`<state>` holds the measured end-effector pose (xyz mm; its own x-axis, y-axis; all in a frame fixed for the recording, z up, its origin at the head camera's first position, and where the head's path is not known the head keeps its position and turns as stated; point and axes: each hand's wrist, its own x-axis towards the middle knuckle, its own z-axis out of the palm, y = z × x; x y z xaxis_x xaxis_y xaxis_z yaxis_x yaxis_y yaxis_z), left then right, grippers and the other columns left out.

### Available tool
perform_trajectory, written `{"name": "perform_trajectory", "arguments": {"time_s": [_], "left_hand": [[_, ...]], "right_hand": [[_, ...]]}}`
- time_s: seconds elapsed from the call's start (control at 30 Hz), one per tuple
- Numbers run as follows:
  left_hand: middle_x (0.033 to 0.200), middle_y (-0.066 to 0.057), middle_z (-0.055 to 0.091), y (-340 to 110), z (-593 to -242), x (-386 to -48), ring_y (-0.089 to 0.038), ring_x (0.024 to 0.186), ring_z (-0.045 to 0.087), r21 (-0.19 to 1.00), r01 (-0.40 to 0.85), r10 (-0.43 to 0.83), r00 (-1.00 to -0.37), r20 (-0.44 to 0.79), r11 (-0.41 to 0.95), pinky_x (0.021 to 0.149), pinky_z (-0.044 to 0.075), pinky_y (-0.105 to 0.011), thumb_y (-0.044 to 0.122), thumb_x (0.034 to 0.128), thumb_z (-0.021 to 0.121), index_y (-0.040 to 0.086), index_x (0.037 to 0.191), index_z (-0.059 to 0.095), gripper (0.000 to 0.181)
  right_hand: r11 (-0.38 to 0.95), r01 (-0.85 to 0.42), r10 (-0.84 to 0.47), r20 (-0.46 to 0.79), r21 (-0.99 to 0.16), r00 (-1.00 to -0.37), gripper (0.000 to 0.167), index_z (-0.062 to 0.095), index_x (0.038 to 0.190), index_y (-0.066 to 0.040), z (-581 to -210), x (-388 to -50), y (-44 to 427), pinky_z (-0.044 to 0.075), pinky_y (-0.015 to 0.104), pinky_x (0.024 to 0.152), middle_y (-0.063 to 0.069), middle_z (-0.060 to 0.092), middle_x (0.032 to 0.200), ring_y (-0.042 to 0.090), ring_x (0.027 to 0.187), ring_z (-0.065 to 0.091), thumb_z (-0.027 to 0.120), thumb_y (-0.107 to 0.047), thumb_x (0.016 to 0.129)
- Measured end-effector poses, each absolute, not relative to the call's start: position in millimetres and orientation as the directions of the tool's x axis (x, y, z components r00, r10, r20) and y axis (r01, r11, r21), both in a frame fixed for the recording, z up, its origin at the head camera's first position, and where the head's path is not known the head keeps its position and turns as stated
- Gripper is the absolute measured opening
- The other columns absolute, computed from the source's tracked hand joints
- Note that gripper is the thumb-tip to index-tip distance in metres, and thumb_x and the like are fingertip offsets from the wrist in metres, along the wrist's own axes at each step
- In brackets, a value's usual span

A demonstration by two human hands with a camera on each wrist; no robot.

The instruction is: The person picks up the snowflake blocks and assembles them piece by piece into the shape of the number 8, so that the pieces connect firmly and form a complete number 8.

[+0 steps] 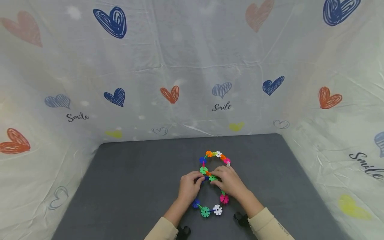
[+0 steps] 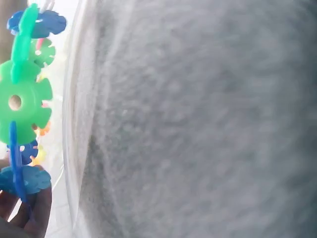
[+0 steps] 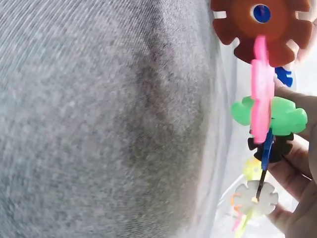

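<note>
A chain of notched plastic snowflake discs in many colours lies on the dark table in a figure-eight, with an upper loop (image 1: 209,153) and a lower loop (image 1: 205,211). At the crossing, my left hand (image 1: 188,187) pinches the chain by a blue disc (image 2: 30,179), seen low in the left wrist view. Across from it, my right hand (image 1: 231,181) holds the chain around a green disc (image 1: 212,178). In the right wrist view, its fingers (image 3: 292,168) lie behind pink, green and dark discs. The fingertips partly cover the joint between the loops.
The dark grey table (image 1: 135,186) reaches back to a pale curtain (image 1: 192,113) printed with hearts and "Smile". Black wrist devices, one by the left wrist (image 1: 183,232) and one by the right wrist (image 1: 241,219), sit low over the table's near part.
</note>
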<state>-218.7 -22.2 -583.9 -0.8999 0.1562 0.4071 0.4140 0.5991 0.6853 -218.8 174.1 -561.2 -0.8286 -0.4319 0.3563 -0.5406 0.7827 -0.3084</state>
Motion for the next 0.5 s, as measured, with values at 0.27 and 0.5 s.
{"name": "perform_trajectory", "arguments": {"time_s": [0.27,0.5], "left_hand": [[0.088,0.0,0.074,-13.6,-583.8,-214.9,-0.017,0.08,0.072,0.652,0.454,0.113,-0.861,0.495,0.607,0.072,0.06,-0.034,0.007,0.084,0.081,0.009,0.081,0.079,0.004],[0.093,0.0,0.07,-16.9,-586.5,-211.3,-0.017,0.086,0.069,0.73,0.342,0.099,-0.93,0.355,0.592,0.076,0.058,-0.033,0.012,0.0867,0.08,0.011,0.088,0.079,0.002]], "right_hand": [[0.731,-0.638,-0.524,0.4,-0.241,-0.752,0.03,0.075,0.102,-0.005,-566.2,-222.0,168.2,0.054,0.029,0.076,0.002,0.065,0.093,0.017,0.085,0.058,0.087,-0.021,0.079],[0.751,-0.624,-0.528,0.368,-0.218,-0.765,0.03,0.076,0.106,-0.011,-568.0,-226.7,167.1,0.054,0.036,0.087,0.0,0.069,0.099,0.018,0.095,0.062,0.087,-0.021,0.08]]}}
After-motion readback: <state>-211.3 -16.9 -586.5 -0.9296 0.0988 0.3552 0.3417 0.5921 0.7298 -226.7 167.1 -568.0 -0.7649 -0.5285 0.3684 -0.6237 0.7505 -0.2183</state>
